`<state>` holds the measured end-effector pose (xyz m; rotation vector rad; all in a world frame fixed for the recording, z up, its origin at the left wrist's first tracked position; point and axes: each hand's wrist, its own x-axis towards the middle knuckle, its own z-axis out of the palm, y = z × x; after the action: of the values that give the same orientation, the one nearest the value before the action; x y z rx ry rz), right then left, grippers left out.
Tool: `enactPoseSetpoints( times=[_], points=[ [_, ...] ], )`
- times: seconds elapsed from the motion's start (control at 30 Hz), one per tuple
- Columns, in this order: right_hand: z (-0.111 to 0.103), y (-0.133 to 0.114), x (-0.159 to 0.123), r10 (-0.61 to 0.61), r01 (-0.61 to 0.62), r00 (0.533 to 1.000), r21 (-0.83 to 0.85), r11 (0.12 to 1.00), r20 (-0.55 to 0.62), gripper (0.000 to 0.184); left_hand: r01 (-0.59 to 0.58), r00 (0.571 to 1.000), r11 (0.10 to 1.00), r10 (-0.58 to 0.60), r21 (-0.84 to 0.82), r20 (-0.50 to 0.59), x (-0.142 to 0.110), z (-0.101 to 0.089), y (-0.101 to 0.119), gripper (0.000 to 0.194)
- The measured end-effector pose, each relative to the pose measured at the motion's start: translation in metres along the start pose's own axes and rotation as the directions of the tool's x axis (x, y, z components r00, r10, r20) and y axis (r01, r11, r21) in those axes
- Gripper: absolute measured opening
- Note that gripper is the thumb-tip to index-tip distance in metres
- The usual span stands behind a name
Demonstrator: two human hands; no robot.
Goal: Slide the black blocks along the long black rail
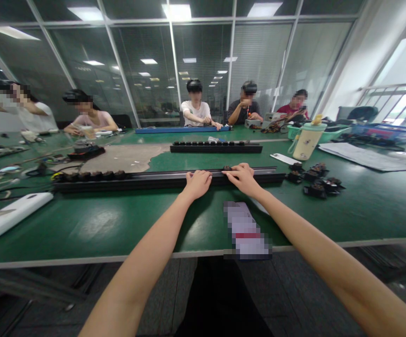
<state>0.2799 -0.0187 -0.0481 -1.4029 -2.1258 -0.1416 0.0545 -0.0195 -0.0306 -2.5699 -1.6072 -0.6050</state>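
A long black channel rail (146,183) lies across the green table in front of me. My left hand (198,184) rests on its middle, fingers curled over the near edge. Just to the right, my right hand (243,179) has its fingertips closed on a small black module (226,168) at the top of the rail. Part of that module is hidden by the fingers. Several similar modules (99,176) sit in a row at the rail's left end. More loose black modules (324,186) lie past its right end.
A second black rail (217,148) with modules stands farther back. Near me lie a blurred-out phone-like object (247,229) and a white power-bank-shaped case (16,213). A yellow tumbler (306,142), white phone (284,158) and papers (367,157) are right. Several people sit opposite.
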Motion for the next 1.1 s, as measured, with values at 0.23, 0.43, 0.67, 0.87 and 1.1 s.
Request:
enactPoseSetpoints(
  times=[0.23,0.43,0.67,0.87,1.1],
  points=[
    [0.0003,0.0022,0.0000,0.006,-0.005,1.000,0.023,1.000,-0.014,0.045,-0.002,1.000,1.000,0.002,-0.007,-0.006,0.0002,0.0004,-0.0010,0.038],
    [0.0001,0.0041,0.0001,0.001,-0.001,1.000,0.001,1.000,-0.003,0.044,-0.001,1.000,1.000,0.001,-0.009,-0.002,-0.0002,-0.0015,-0.0003,0.038],
    [-0.0014,0.0034,-0.0003,0.006,-0.006,1.000,0.003,1.000,-0.013,0.045,-0.005,1.000,1.000,0.005,-0.009,-0.014,-0.0003,-0.0006,-0.0021,0.038],
    [-0.0018,0.0043,0.0000,0.017,-0.017,1.000,0.007,1.000,-0.011,0.046,-0.007,1.000,1.000,0.008,0.014,-0.023,0.0006,0.0005,-0.0039,0.038],
    [-0.0027,0.0065,-0.0002,0.022,-0.021,1.000,0.032,0.999,-0.014,0.046,0.012,1.000,0.999,-0.012,0.039,-0.007,0.0017,0.0004,-0.0038,0.039]
  ],
)
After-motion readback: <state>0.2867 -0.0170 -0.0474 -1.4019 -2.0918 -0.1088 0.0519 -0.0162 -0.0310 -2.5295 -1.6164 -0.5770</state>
